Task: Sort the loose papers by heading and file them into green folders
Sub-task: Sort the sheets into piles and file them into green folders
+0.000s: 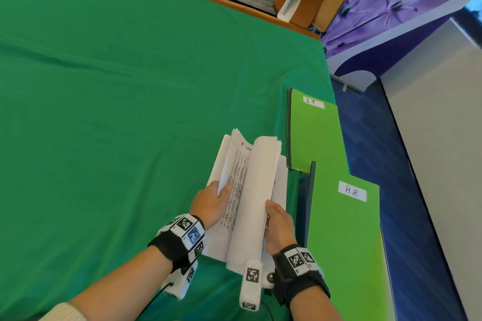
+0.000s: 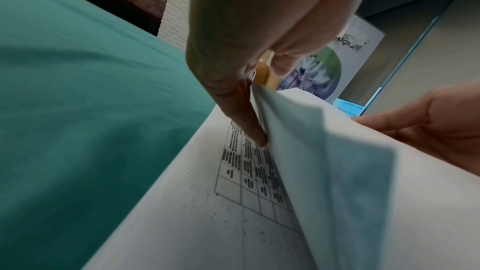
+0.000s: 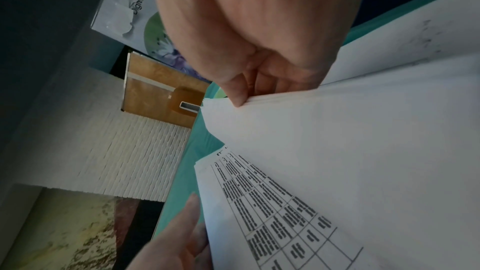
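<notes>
both forearms are bare from the wrist back; a cream ribbed sleeve cuff [image 1: 66, 311] shows at the lower left edge of the head view; the left hand [image 1: 208, 203] has a black fabric wrist strap [image 1: 167, 249] behind it, carrying a curved white band of square black-and-white fiducial tags [image 1: 189, 232], one tinted blue; a white camera housing [image 1: 181, 283] hangs under that wrist with a thin black cable; the right hand [image 1: 279, 227] has a matching black strap [image 1: 300, 281] with white tag blocks [image 1: 300, 259]; a white box-shaped camera module [image 1: 251, 284] bears more tags, a round metal fitting beside it and a black cable below.
</notes>
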Motion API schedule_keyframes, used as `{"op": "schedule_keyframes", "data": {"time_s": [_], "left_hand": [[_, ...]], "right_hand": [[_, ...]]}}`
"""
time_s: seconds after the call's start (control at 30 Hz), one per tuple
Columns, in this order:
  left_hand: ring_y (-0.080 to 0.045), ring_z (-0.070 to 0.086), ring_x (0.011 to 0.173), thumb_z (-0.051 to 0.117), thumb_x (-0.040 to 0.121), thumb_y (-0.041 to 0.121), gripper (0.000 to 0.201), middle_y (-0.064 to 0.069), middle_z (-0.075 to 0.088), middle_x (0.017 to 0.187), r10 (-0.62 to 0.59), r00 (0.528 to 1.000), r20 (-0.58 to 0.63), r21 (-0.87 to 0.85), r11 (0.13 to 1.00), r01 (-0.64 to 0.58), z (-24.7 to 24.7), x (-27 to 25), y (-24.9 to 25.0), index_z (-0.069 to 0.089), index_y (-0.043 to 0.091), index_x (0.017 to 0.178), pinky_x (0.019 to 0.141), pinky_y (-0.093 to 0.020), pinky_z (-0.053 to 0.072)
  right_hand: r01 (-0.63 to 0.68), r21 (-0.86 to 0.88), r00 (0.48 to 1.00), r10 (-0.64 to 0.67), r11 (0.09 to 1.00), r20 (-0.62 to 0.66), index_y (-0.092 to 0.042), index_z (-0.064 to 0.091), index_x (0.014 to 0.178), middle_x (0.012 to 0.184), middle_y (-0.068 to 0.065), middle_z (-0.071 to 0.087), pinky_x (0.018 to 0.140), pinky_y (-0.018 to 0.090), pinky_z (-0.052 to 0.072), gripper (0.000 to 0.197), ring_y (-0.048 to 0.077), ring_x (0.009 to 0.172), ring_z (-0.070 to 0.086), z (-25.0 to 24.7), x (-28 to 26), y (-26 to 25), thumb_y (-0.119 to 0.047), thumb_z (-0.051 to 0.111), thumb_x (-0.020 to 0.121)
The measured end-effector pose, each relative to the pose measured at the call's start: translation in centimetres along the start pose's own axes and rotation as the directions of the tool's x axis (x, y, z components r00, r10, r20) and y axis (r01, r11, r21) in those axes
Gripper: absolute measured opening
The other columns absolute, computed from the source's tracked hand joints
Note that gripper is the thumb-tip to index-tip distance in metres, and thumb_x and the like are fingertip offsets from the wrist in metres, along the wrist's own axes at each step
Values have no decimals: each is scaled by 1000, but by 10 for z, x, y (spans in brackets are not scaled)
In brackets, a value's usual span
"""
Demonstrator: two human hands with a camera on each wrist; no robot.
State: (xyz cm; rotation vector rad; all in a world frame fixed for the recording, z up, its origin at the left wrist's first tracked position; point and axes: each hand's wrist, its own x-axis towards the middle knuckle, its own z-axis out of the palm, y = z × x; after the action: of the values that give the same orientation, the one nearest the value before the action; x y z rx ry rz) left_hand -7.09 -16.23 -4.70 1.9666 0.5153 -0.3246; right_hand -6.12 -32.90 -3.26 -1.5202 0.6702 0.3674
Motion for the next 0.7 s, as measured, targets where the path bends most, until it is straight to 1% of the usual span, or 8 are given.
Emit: {"op": "schedule_keyframes", "data": {"time_s": [0.07, 0.13, 0.2, 0.23, 0.43, 0.5, 0.6, 0.7], "left_hand": [[-23, 59, 80, 34, 102, 49, 43, -3, 61, 84, -11, 1000, 8, 19, 1000, 10, 0, 2, 0, 53, 11, 94, 68, -32, 46], [-26, 62, 101, 35, 100, 53, 53, -8, 66, 112, -15, 1000, 10, 13, 1000, 15, 0, 4, -2, 55, 8, 120, 88, -38, 50], [-29, 54, 124, 37, 100, 53, 63, -10, 53, 141, -44, 999, 2, -3, 999, 44, 1, 3, 0, 39, 9, 145, 104, -38, 43], [-29, 52, 127, 38, 101, 51, 64, -11, 49, 146, -51, 999, -7, -18, 999, 51, 1, 1, 2, 32, 10, 149, 105, -36, 41], [-29, 59, 114, 35, 102, 49, 58, -10, 60, 132, -33, 999, -33, -41, 999, 32, -3, 5, 4, 40, 11, 145, 99, -39, 47], [-28, 60, 112, 38, 102, 45, 56, -10, 60, 131, -39, 999, -37, -29, 999, 38, -4, 7, 1, 41, 9, 144, 98, -41, 48], [-29, 60, 111, 46, 100, 42, 56, -9, 59, 131, -45, 997, -59, -23, 999, 43, -4, 9, -2, 38, 11, 146, 96, -42, 50], [-27, 55, 119, 52, 98, 39, 55, -8, 54, 136, -29, 992, -121, 27, 999, 32, -3, 9, -4, 38, 14, 145, 101, -43, 47]], "right_hand": [[-52, 56, 998, 51, 997, 20, -4, 66, 98, 86, 11, 67, 65, 30, 51, 18, 20, 75, 59, -1, -1, -3, -12, 50, 100], [-95, 60, 995, 93, 994, 43, -5, 64, 94, 86, 12, 65, 65, 32, 51, 17, 21, 74, 58, -2, -1, -4, -11, 50, 99], [-126, 43, 991, 124, 991, 49, -6, 63, 92, 86, 13, 65, 67, 34, 52, 16, 23, 75, 58, -2, -1, -5, -10, 50, 99], [-131, 39, 991, 129, 991, 45, -6, 63, 92, 87, 13, 65, 67, 34, 52, 16, 23, 76, 58, -2, 0, -5, -10, 50, 99], [-101, 16, 995, 101, 995, -6, -2, 65, 99, 87, 13, 65, 62, 31, 50, 17, 21, 74, 59, -2, 3, -5, -10, 50, 99], [-91, 3, 995, 91, 996, -32, -1, 65, 102, 93, 16, 66, 67, 34, 53, 19, 24, 79, 61, -2, 4, -4, -12, 50, 99], [-86, -32, 995, 84, 996, -53, -3, 66, 95, 98, 19, 67, 84, 43, 55, 19, 29, 86, 62, -1, 4, -4, -14, 50, 99], [-80, -64, 995, 75, 995, -70, -4, 65, 89, 91, 18, 66, 81, 42, 55, 19, 28, 82, 61, 0, 5, -4, -14, 51, 98]]}}
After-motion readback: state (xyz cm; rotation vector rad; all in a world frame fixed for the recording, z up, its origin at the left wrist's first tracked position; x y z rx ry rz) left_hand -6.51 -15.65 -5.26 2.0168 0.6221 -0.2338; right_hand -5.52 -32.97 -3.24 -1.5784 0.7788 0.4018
